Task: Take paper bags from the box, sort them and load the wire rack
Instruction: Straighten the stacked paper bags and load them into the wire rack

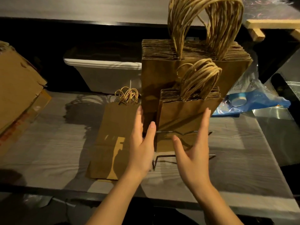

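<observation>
Head view: left hand (142, 143) and right hand (193, 153) flank two bag stacks (186, 111).

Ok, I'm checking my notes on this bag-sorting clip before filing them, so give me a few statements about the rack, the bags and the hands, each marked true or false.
1. The small bags stand in front of the large bags in the wire rack. True.
2. The right hand grips the small bags' handles. False: it is open, fingers straight, low beside the small bags; those handles are free.
3. A flat pile of bags lies on the table left of the rack. True.
4. The large bags' handles hang downward. False: they arch upward.
5. The left hand has straight fingers. True.
</observation>
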A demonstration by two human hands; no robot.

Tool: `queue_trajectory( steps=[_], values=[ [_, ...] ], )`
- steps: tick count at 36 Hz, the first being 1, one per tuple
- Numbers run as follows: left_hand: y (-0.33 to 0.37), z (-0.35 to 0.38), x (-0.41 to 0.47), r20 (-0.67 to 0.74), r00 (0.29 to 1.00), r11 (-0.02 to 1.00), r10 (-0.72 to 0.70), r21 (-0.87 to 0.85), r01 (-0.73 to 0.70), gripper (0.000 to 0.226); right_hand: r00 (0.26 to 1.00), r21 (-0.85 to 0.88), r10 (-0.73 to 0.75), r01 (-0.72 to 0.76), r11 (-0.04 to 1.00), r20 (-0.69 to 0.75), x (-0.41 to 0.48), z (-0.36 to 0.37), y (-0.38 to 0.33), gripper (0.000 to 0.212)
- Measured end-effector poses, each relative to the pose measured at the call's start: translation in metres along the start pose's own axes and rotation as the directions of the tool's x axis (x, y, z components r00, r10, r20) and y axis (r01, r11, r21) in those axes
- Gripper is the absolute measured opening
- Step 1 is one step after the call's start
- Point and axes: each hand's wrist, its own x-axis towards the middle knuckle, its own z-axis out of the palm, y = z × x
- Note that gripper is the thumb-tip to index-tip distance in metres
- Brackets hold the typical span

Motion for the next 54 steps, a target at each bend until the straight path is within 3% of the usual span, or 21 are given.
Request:
queue_trajectory(
  steps=[9,15,22,27,31,38,43,46,49,54],
  values=[
    [-0.017,-0.053,0.003,-0.215,0.965,0.978,-0.153,0.106,0.179,0.048,0.964,0.091,-0.102,0.082,0.992,0.245,-0.021,0.037,-0.028,0.081],
    [-0.035,-0.097,0.010,-0.326,0.917,0.942,-0.231,0.160,0.295,0.042,0.896,0.080,-0.030,-0.006,0.997,0.443,-0.028,0.067,-0.036,0.076],
    [-0.045,-0.132,0.015,-0.360,0.868,0.885,-0.342,0.186,0.426,0.049,0.792,-0.059,0.250,-0.262,0.963,0.558,-0.024,0.103,-0.028,0.077],
    [-0.052,-0.143,0.023,-0.306,0.854,0.846,-0.422,0.205,0.492,0.052,0.688,-0.075,0.452,-0.503,0.861,0.568,-0.020,0.116,-0.025,0.078],
    [-0.052,-0.144,0.029,-0.194,0.835,0.790,-0.515,0.269,0.550,0.059,0.602,0.016,0.563,-0.691,0.723,0.566,-0.020,0.123,-0.025,0.077],
    [-0.053,-0.146,0.037,-0.153,0.818,0.755,-0.555,0.321,0.572,0.061,0.596,0.119,0.611,-0.759,0.640,0.520,-0.027,0.131,-0.024,0.072],
    [-0.061,-0.153,0.039,-0.195,0.832,0.786,-0.519,0.275,0.554,0.042,0.593,0.174,0.633,-0.783,0.597,0.498,-0.028,0.131,-0.028,0.063],
    [-0.059,-0.155,0.035,-0.252,0.816,0.808,-0.519,0.166,0.565,0.026,0.636,0.159,0.611,-0.743,0.650,0.471,-0.031,0.129,-0.030,0.061],
    [-0.059,-0.157,0.032,-0.331,0.771,0.822,-0.544,-0.023,0.570,0.027,0.697,0.169,0.537,-0.671,0.722,0.475,-0.033,0.126,-0.036,0.059],
    [-0.053,-0.154,0.022,-0.469,0.707,0.848,-0.530,-0.267,0.458,0.034,0.748,0.260,0.430,-0.607,0.751,0.505,-0.034,0.117,-0.047,0.055]
  ],
)
